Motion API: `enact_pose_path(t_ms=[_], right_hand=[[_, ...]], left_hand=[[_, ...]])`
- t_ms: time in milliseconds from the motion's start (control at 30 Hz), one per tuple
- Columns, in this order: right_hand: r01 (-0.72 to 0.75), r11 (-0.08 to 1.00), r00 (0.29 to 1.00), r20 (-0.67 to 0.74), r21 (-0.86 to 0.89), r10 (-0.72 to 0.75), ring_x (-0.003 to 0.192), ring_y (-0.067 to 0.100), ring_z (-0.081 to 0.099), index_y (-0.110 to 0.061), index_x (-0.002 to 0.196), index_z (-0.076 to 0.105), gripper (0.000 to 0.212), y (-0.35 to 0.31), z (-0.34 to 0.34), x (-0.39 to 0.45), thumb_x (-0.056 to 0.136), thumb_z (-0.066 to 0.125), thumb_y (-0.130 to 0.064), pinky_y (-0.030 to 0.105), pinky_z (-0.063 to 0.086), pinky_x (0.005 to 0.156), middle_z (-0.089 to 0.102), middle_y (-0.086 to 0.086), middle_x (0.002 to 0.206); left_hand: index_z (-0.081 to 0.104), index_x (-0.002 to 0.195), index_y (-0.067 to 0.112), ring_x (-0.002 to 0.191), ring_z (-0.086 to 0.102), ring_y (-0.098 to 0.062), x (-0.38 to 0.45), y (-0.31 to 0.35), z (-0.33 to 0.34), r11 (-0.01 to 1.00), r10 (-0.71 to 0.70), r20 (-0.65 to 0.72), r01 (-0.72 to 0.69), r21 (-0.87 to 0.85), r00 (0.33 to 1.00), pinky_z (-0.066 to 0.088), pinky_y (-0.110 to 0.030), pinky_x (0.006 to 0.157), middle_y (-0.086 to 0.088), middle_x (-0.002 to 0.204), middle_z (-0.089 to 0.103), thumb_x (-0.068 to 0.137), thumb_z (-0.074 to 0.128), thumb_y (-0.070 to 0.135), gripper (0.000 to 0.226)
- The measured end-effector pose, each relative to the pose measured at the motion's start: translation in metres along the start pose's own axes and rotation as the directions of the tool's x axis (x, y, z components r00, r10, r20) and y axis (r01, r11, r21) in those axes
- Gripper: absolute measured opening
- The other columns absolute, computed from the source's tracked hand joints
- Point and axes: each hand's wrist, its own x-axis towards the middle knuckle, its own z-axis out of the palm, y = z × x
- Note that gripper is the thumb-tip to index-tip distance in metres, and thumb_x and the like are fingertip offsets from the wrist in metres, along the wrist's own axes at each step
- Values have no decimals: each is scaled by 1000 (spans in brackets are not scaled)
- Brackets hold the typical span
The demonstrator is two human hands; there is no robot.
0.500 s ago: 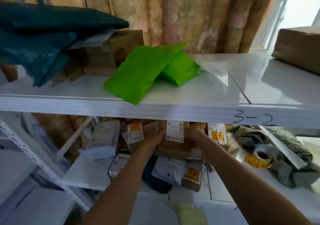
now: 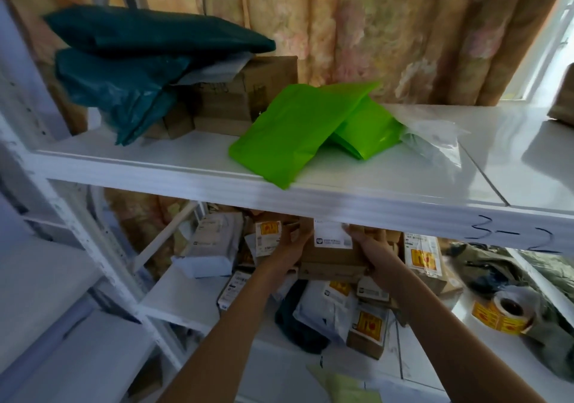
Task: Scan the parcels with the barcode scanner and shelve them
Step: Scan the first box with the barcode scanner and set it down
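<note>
White shelving (image 2: 357, 197) fills the view, with loose parcels heaped on the lower shelf. Nearest, a cardboard box (image 2: 330, 255) is held above that heap, just under the upper shelf's edge. It is judged stiff and fairly light, best gripped by its side walls. The left hand (image 2: 293, 244) and right hand (image 2: 369, 247) are clamped on opposite sides. Farther up, green bags (image 2: 298, 129) are seen.
</note>
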Motion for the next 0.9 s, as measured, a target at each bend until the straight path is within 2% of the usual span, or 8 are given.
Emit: enact_pose_path(t_ms=[67, 133, 233, 400, 467, 567, 667, 900], right_hand=[[-26, 1000, 999, 44, 1, 26, 104, 31, 64, -31, 137, 36, 76, 1, 21, -9, 77, 83, -36, 52, 56, 89, 60, 5, 122], [6, 994, 998, 58, -109, 0, 104, 31, 63, -25, 132, 32, 73, 8, 45, -12, 79, 81, -33, 51, 55, 91, 58, 7, 123], [102, 966, 981, 183, -239, -58, 108, 26, 63, -27, 125, 30, 67, 25, 89, -21, 81, 79, -36, 48, 53, 96, 58, 6, 127], [217, 920, 909, 411, -325, -70, 108, 19, 61, -38, 144, 21, 83, 52, 175, -59, 81, 75, -46, 41, 51, 95, 57, -4, 133], [247, 914, 882, 466, -323, -73, 110, 17, 61, -42, 142, 25, 80, 62, 204, -73, 80, 76, -45, 45, 51, 99, 57, -6, 132], [316, 885, 825, 559, -342, -78, 95, 4, 57, -34, 140, 31, 68, 77, 263, -105, 87, 72, -38, 36, 49, 91, 56, -14, 118], [305, 898, 751, 660, -316, -22, 94, 3, 59, -38, 133, 28, 61, 91, 319, -148, 90, 70, -32, 36, 49, 91, 57, -18, 109], [368, 867, 608, 792, -335, 48, 111, 17, 58, -38, 134, 31, 61, 147, 440, -261, 87, 71, -35, 41, 50, 95, 56, -5, 127]], left_hand=[[23, 146, 39, 115, 56, -22, -10, -8, -17, 999, -17, -63, 14, -44, 998, 49, -40, 99, -2, 138, 52, 86, 55, 62, 72], [16, 150, 36, 108, 59, -21, -25, -16, -37, 995, -28, -133, 15, -99, 991, 54, -34, 84, -4, 140, 52, 85, 58, 61, 82], [27, 141, 30, 102, 60, -15, -57, -30, -69, 994, -1, -255, -26, -105, 967, 51, -27, 77, -1, 134, 55, 92, 53, 54, 61], [35, 124, 34, 88, 62, -11, -116, -60, -133, 988, -49, -455, -25, -155, 889, 51, -28, 68, 0, 108, 63, 95, 50, 51, 37], [35, 126, 34, 91, 63, -13, -138, -69, -156, 983, -85, -502, -12, -185, 861, 52, -30, 71, 1, 111, 63, 95, 50, 50, 38], [33, 129, 36, 98, 64, -14, -184, -86, -200, 978, -108, -589, -22, -210, 801, 55, -37, 86, 4, 112, 64, 93, 49, 55, 44], [30, 129, 35, 92, 63, -10, -235, -102, -245, 969, -113, -657, -63, -238, 745, 51, -30, 72, 8, 104, 64, 94, 48, 55, 44], [30, 128, 37, 92, 61, -9, -366, -159, -341, 951, -172, -782, -105, -290, 599, 47, -28, 68, 11, 100, 63, 95, 46, 56, 42]])
